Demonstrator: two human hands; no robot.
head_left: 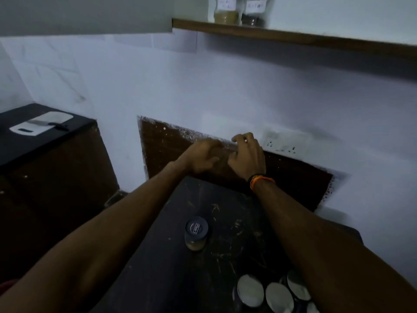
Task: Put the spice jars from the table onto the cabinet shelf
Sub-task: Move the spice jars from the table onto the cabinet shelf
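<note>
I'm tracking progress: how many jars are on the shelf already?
2: a jar of yellowish spice and a dark-filled jar beside it, at the shelf's left end. More may sit out of frame.

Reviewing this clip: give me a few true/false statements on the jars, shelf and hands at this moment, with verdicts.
1. Two jars stand on the shelf. True.
2. The left hand holds a jar. False: it holds nothing visible.
3. A dark-lidded jar stands upright on the table. True.
4. The right hand is on the shelf. False: it is well below it, in front of the wall.
5. A knife lies on the left counter. True.
</note>
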